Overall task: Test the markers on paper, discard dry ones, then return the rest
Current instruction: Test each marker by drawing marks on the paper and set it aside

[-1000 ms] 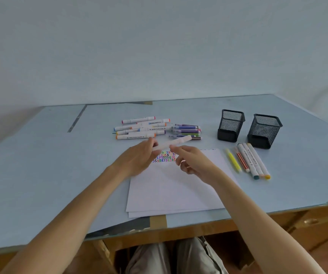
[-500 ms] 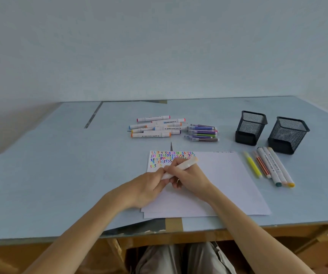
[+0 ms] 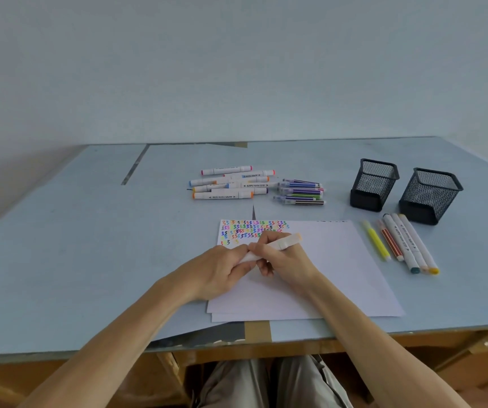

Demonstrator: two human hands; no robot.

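Observation:
A white marker [image 3: 281, 244] with a pale orange end lies across both my hands, just above the white paper [image 3: 331, 266]. My right hand [image 3: 284, 257] grips its middle. My left hand [image 3: 219, 269] pinches its lower left end; whether that end's cap is on is hidden by the fingers. The paper's top left corner carries rows of coloured squiggles [image 3: 251, 231]. A heap of white markers [image 3: 231, 184] and a heap of thin pens [image 3: 301, 191] lie behind the paper. Several markers [image 3: 404, 244] lie in a row to the paper's right.
Two black mesh pen holders [image 3: 373, 185] [image 3: 429, 195] stand at the back right, behind the row of markers. The blue tabletop's front edge [image 3: 413, 331] runs just below the paper. My knees show under the table.
Both hands came down with the marker from above the paper's far edge to just over the sheet, beside the squiggles. My view shifted, so everything sits further right in frame.

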